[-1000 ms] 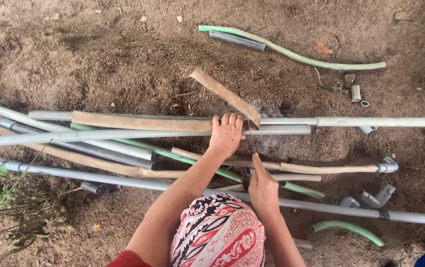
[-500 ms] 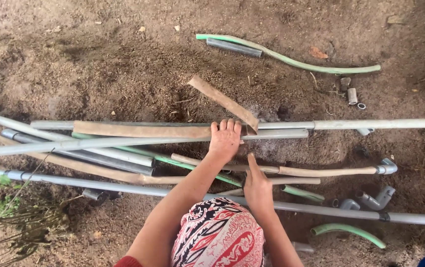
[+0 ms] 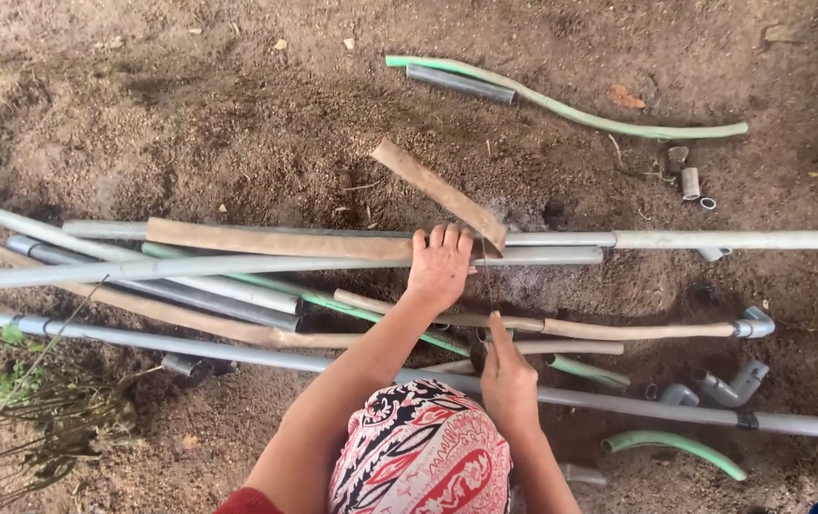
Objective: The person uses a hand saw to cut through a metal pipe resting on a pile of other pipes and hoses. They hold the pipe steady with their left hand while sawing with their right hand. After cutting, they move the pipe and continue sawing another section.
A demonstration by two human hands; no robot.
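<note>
Long grey pipe (image 3: 561, 255) lying across dirt, running L-R under my fingertips. Left hand (image 3: 439, 268) resting flat on it, fingers spread straight, gripping nothing. Brown strip (image 3: 442, 193) lying just above those fingers, touching pipe. Right hand (image 3: 507, 373) nearer me, fingers pointing at thin tan pipe (image 3: 618, 330); can't tell if gripping anything.
</note>
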